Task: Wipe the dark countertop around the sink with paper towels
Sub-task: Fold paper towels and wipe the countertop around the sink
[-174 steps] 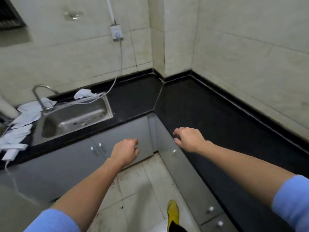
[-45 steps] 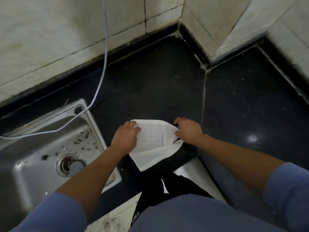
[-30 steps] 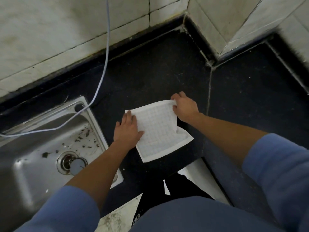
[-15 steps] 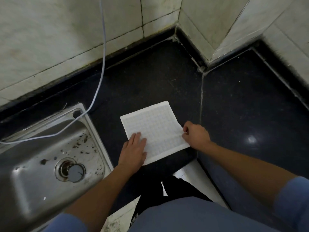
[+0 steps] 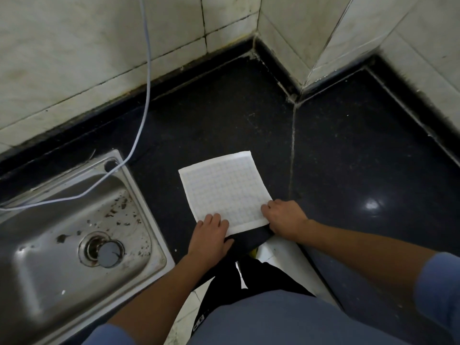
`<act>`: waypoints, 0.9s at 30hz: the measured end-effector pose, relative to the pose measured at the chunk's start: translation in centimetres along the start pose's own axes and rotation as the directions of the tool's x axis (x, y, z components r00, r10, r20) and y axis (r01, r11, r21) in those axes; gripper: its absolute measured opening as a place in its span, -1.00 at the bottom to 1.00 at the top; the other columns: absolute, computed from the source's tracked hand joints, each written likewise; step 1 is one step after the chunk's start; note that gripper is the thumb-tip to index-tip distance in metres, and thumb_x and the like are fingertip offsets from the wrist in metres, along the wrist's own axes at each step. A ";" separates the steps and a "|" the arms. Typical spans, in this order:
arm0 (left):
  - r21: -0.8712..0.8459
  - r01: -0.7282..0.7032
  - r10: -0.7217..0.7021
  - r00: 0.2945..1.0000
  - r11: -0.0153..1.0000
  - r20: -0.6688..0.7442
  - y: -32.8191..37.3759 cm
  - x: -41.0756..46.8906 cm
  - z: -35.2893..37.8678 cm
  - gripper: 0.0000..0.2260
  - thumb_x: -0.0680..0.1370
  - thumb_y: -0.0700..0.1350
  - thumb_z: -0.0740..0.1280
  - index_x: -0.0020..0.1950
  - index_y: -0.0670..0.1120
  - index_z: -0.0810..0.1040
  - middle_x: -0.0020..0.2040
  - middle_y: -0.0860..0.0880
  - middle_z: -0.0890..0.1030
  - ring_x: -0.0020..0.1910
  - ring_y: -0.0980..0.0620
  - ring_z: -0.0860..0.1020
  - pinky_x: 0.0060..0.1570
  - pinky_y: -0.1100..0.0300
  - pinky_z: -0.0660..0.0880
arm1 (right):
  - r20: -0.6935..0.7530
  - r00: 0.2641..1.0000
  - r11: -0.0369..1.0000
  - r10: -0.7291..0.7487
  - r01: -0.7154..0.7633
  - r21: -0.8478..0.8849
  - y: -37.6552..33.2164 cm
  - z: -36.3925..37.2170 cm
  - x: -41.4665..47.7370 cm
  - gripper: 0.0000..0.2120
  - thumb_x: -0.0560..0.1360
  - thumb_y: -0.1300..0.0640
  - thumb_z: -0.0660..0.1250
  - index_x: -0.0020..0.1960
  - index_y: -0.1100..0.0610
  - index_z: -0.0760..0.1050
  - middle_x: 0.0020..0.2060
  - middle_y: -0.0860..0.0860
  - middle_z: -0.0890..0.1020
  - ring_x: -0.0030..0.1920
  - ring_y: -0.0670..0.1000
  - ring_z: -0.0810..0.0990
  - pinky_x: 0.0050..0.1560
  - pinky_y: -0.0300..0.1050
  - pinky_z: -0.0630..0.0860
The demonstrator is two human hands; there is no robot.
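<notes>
Your paper towel (image 5: 225, 190) lies spread flat on the dark countertop (image 5: 361, 150), just right of the steel sink (image 5: 74, 245) and left of the pale seam (image 5: 293, 150) that runs from the inner corner toward you; its near edge sits at the counter's front lip. Your left hand (image 5: 210, 237) rests on the towel's near left corner with its fingers straight and together, palm down, holding nothing; your right hand (image 5: 283, 217) has its fingers curled over the near right corner, gripping the sheet there. The towel is white with a faint grid pattern and a plain border; its far edge lies free on the stone. The sink basin is spotted with dark debris around the drain; a grey plug (image 5: 108, 253) sits in the drain opening. A thin pale cable (image 5: 146, 70) hangs down the tiled wall (image 5: 74, 46), crosses the sink's far right corner and trails across the basin to the left. Both your forearms are bare, with blue sleeves pushed up near the elbows; a bright glare spot shows on the counter to your right.
</notes>
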State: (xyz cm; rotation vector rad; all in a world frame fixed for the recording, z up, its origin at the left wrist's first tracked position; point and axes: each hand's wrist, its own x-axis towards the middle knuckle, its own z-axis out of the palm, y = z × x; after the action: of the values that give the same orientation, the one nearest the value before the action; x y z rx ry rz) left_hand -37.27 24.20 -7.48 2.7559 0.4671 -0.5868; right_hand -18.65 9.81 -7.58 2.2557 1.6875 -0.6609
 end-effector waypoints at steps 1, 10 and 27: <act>0.007 0.016 -0.016 1.000 1.000 -0.005 0.1 0.0 0.2 -0.62 0.52 0.19 0.21 0.18 -0.05 0.41 0.16 -0.07 0.43 0.14 -0.08 0.39 0.09 0.04 0.38 | -0.033 0.999 1.000 0.006 -0.005 0.026 0.1 0.0 0.0 -0.82 0.44 0.15 0.26 0.02 0.18 0.45 -0.05 0.12 0.54 -0.07 0.17 0.56 -0.41 -0.09 0.18; -0.038 0.069 -0.069 0.998 0.997 0.000 -0.9 -0.1 0.0 -0.84 0.51 -0.13 0.22 0.05 -0.12 0.48 0.07 -0.10 0.50 0.06 -0.11 0.47 -0.06 0.05 0.39 | -0.128 0.992 0.989 -0.022 0.041 0.141 1.5 -1.8 -0.5 -0.80 0.50 0.02 0.12 -0.06 0.10 0.46 -0.05 0.04 0.52 -0.01 0.06 0.50 -0.28 -0.11 0.29; -0.554 0.353 -0.411 0.911 0.754 0.022 -10.7 4.7 -6.7 -0.90 0.48 -0.16 0.41 -0.17 -0.18 0.65 -0.28 -0.14 0.65 -0.22 -0.12 0.64 -0.09 0.07 0.57 | 0.010 0.939 0.795 0.344 -0.297 0.529 4.5 -8.7 7.5 -0.87 0.48 0.04 0.37 0.01 -0.01 0.60 -0.07 -0.02 0.64 -0.07 0.02 0.60 -0.01 -0.02 0.56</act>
State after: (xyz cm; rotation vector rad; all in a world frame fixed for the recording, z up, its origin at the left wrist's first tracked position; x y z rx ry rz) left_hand -34.86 37.29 -5.84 2.1433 1.0636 -0.3225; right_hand -10.85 18.64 -4.07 2.8927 1.1946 -1.0509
